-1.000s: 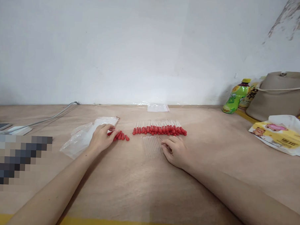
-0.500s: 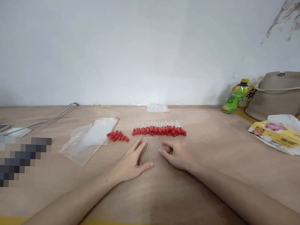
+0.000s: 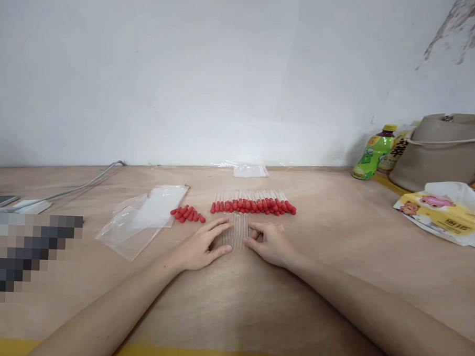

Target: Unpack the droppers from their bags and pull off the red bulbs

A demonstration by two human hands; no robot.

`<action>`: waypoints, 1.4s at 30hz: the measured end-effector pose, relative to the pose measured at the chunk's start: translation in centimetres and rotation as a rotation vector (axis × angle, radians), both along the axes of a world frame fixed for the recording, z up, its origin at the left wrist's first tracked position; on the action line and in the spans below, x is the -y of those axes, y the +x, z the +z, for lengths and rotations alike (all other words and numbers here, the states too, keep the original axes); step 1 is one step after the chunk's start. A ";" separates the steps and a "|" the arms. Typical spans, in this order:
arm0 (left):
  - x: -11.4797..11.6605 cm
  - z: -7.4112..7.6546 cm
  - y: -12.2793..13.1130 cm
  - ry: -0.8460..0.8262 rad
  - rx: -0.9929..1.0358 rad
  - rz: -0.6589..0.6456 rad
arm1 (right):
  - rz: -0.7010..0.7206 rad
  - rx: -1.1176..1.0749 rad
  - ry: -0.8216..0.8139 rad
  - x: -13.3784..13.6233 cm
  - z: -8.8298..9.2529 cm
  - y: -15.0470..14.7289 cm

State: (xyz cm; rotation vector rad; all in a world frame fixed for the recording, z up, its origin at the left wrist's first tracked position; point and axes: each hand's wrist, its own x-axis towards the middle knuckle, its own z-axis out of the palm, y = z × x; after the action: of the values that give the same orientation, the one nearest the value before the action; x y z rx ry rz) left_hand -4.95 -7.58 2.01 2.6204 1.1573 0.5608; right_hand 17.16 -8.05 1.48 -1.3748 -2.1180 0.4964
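A flat row of thin clear tubes (image 3: 235, 231) lies on the table between my two hands. On its left side is my left hand (image 3: 206, 246), its fingers and thumb spread and the tips at the row's edge. My right hand (image 3: 272, 243) rests against the right edge, fingers bent and thumb apart from the index finger. Neither hand lifts the tubes. Just behind lies a long row of droppers (image 3: 255, 205) with red rubber bulbs towards me and clear stems pointing to the wall. Left of these is a small pile of loose red bulbs (image 3: 187, 213).
Clear plastic bags (image 3: 141, 221) lie to the left, near a grey cable (image 3: 87, 184). Against the wall sits a small stack of white bags (image 3: 250, 171). At right are a green bottle (image 3: 374, 155), a beige bag (image 3: 439, 152) and a yellow-and-white packet (image 3: 443, 210).
My left hand has drawn in its thumb and lies closer to the tubes' side. My right hand has shifted slightly left. The tubes now lie straighter and more closely together.
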 end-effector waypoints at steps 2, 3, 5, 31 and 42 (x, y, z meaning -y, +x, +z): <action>0.2 -0.1 0.1 0.007 0.001 0.009 | -0.012 0.019 0.006 -0.1 0.0 0.1; 0.3 -0.1 0.2 0.012 0.001 0.014 | -0.016 0.025 0.007 -0.2 0.0 0.1; 0.4 -0.1 0.3 0.041 0.013 0.027 | -0.016 0.014 0.011 -0.3 -0.2 0.2; -6.3 0.0 3.3 0.385 0.067 0.613 | -0.041 0.089 0.083 -2.1 -1.4 1.2; -0.4 -0.6 0.4 0.274 0.281 0.263 | 0.016 0.182 0.098 -2.5 -1.6 1.4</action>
State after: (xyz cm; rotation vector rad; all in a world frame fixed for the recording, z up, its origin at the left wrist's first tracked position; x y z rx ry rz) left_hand -4.51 -7.21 1.38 2.5007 1.4229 1.1745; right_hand 18.57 -5.59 -0.10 -1.3941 -2.2674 0.2787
